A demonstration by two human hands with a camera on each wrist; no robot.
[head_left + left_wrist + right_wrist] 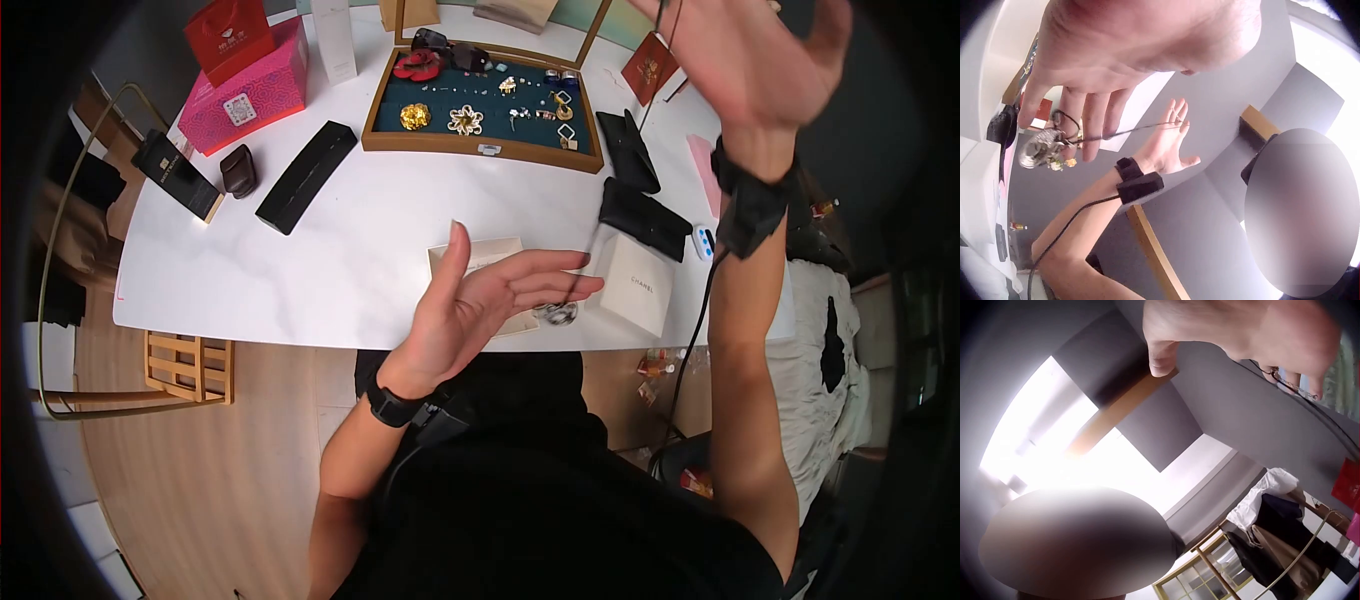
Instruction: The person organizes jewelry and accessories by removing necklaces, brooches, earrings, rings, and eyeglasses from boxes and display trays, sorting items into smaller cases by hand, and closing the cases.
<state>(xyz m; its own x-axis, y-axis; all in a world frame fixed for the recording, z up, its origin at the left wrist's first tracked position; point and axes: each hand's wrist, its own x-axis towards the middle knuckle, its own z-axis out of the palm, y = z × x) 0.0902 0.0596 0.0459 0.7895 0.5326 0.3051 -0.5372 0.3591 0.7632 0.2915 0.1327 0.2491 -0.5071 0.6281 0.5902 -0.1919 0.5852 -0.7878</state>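
Observation:
A necklace with a dark cord and a silvery pendant (1038, 151) stretches between both hands. My left hand (468, 312) is held over the table's front edge, palm turned inward and fingers straight, with the cord passing across its fingers. Below those fingertips hangs the pendant, blurred in the head view. High at the upper right is my right hand (762, 70), its fingers extended and thumb spread. The cord's other end, with a short fine chain (1297, 392), lies across the right fingers. Beside the left fingertips stands a white CHANEL box (636, 286); a shallow open white box (440, 258) lies partly hidden behind the left hand.
A wooden jewellery case (480, 150) with earrings and brooches stands open at the back. Black pouches (645, 218) lie right of it. Left are a long black box (306, 180), a brown case (239, 171), a black box (176, 172) and a pink box (262, 98).

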